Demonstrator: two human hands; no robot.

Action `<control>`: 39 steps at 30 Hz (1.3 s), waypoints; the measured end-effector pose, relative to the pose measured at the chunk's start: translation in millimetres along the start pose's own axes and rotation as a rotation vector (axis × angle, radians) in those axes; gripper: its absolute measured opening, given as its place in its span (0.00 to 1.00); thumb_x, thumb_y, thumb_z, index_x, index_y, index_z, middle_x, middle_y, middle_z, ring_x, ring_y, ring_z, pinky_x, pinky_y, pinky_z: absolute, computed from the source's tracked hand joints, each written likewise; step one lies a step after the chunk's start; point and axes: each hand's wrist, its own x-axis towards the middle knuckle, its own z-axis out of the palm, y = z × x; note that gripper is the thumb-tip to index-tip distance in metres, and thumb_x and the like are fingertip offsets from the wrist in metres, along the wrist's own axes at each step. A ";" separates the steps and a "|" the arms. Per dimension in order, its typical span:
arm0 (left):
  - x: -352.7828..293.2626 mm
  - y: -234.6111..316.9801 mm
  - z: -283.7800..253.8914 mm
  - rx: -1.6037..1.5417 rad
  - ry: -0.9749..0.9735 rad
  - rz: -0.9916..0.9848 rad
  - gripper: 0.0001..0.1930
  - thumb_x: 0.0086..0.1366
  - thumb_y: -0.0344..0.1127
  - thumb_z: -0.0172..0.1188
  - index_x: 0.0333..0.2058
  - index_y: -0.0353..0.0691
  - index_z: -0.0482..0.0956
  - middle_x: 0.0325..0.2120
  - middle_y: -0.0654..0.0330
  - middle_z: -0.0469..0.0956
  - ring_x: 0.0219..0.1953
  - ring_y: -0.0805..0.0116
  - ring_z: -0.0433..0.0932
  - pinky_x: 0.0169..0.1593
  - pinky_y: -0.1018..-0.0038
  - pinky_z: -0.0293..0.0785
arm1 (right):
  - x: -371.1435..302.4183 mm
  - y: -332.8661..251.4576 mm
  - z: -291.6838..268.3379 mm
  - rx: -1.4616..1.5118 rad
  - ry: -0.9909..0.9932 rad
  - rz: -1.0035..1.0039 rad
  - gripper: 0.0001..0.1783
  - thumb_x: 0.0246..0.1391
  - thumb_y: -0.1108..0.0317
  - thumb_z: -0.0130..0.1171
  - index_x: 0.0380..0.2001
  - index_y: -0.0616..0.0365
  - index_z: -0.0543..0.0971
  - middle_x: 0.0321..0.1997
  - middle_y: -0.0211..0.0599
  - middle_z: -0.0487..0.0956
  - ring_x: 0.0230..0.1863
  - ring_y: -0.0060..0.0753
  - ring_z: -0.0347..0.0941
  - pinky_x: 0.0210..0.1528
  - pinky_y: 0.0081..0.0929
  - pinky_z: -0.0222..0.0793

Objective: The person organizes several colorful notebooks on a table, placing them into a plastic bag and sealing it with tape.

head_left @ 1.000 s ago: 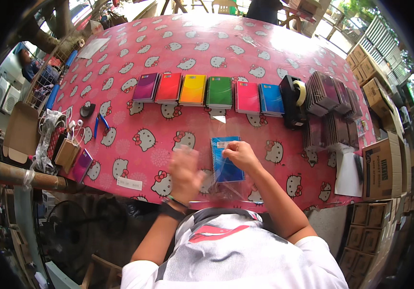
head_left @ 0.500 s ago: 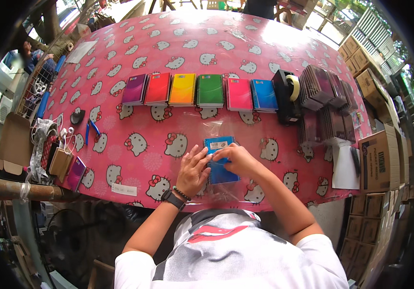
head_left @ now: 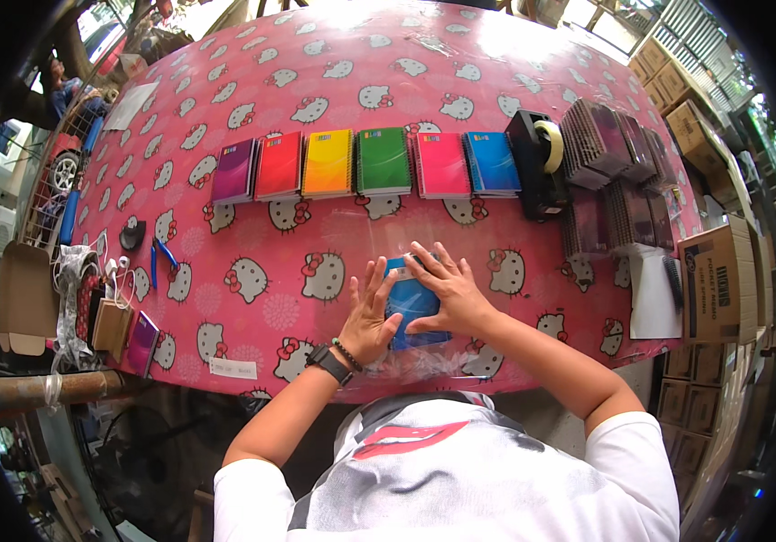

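A blue spiral notebook (head_left: 415, 310) lies flat in front of me, with clear plastic film (head_left: 365, 228) spreading around it on the table. Flat along its left side rests my left hand (head_left: 371, 312), fingers stretched toward the notebook's upper edge. My right hand (head_left: 449, 294) lies spread over the right side, its fingertips at the top. Both hands are open and press on the notebook without grasping it. Between the fingers, part of a white label (head_left: 397, 264) shows near the top; the rest is covered.
Beyond my hands stands a row of notebooks, including a green one (head_left: 383, 161). A black tape dispenser (head_left: 537, 172) and wrapped notebook stacks (head_left: 594, 144) are at the right, near a cardboard box (head_left: 718, 285). Blue-handled pliers (head_left: 165, 258) lie at the left.
My right hand has gone from bent fingers at the label to lying spread over the notebook. My left fingers have spread apart. The view has shifted slightly.
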 end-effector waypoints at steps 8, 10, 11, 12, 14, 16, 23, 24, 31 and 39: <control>22.2 22.3 -17.7 0.275 -0.195 -0.128 0.37 0.58 0.55 0.53 0.64 0.59 0.51 0.67 0.70 0.42 0.69 0.55 0.27 0.61 0.38 0.27 | 7.3 2.2 11.6 0.046 0.034 0.016 0.70 0.23 0.37 0.70 0.67 0.43 0.43 0.72 0.30 0.38 0.71 0.54 0.29 0.61 0.72 0.36; 29.8 25.2 -19.3 0.260 -0.213 -0.173 0.40 0.52 0.59 0.58 0.63 0.63 0.54 0.67 0.73 0.42 0.68 0.53 0.27 0.61 0.35 0.29 | 4.9 2.0 15.0 0.072 0.090 0.008 0.72 0.20 0.36 0.71 0.67 0.43 0.40 0.72 0.34 0.37 0.71 0.55 0.28 0.60 0.73 0.36; 31.4 25.0 -19.9 0.268 -0.216 -0.188 0.41 0.51 0.61 0.58 0.63 0.63 0.55 0.67 0.73 0.42 0.68 0.53 0.27 0.61 0.35 0.29 | 3.9 -0.4 16.1 0.079 0.126 0.006 0.73 0.20 0.36 0.71 0.67 0.43 0.40 0.72 0.37 0.37 0.71 0.56 0.28 0.60 0.73 0.36; 32.6 25.1 -20.6 0.275 -0.221 -0.202 0.42 0.49 0.62 0.59 0.63 0.63 0.56 0.67 0.73 0.42 0.68 0.53 0.27 0.61 0.35 0.29 | 2.8 -2.7 17.3 0.085 0.164 0.006 0.74 0.19 0.37 0.71 0.67 0.44 0.39 0.72 0.39 0.36 0.71 0.56 0.27 0.60 0.73 0.36; 35.8 25.8 -18.7 0.298 -0.211 -0.208 0.44 0.45 0.66 0.60 0.62 0.63 0.58 0.67 0.73 0.43 0.68 0.52 0.28 0.61 0.36 0.30 | -6.5 -6.7 23.7 0.077 0.183 -0.010 0.75 0.17 0.37 0.72 0.67 0.43 0.38 0.72 0.44 0.34 0.71 0.57 0.26 0.59 0.73 0.36; 35.0 27.1 -18.4 0.316 -0.214 -0.210 0.44 0.46 0.66 0.60 0.61 0.62 0.59 0.67 0.72 0.43 0.68 0.52 0.28 0.61 0.36 0.29 | -18.8 -10.5 21.0 0.064 0.145 -0.019 0.73 0.18 0.38 0.73 0.67 0.44 0.41 0.71 0.48 0.37 0.71 0.57 0.28 0.60 0.71 0.37; 29.3 27.3 -22.8 0.358 -0.208 -0.208 0.43 0.47 0.67 0.59 0.61 0.64 0.59 0.67 0.71 0.44 0.68 0.50 0.31 0.61 0.37 0.30 | -14.6 104.5 -78.9 0.508 0.997 0.320 0.18 0.47 0.68 0.62 0.42 0.62 0.75 0.38 0.45 0.79 0.33 0.38 0.76 0.37 0.30 0.72; 34.7 30.8 -19.1 0.345 -0.217 -0.183 0.43 0.46 0.67 0.59 0.61 0.63 0.59 0.67 0.71 0.44 0.68 0.50 0.31 0.61 0.37 0.30 | -19.9 151.6 -90.9 0.257 1.222 0.405 0.18 0.48 0.68 0.60 0.43 0.63 0.74 0.35 0.43 0.80 0.34 0.38 0.76 0.38 0.30 0.71; 36.8 29.7 -18.9 0.347 -0.225 -0.186 0.42 0.47 0.68 0.57 0.61 0.64 0.59 0.66 0.70 0.45 0.68 0.52 0.32 0.61 0.36 0.29 | 6.5 228.9 -110.2 0.702 1.019 0.534 0.20 0.45 0.70 0.64 0.43 0.65 0.73 0.31 0.39 0.79 0.32 0.31 0.77 0.36 0.25 0.71; 32.7 31.0 -21.7 0.344 -0.215 -0.197 0.42 0.47 0.67 0.58 0.61 0.63 0.59 0.67 0.71 0.44 0.68 0.53 0.32 0.61 0.36 0.29 | -37.7 191.9 -67.7 0.828 1.204 0.442 0.15 0.44 0.76 0.63 0.37 0.64 0.72 0.27 0.35 0.77 0.28 0.22 0.74 0.28 0.17 0.67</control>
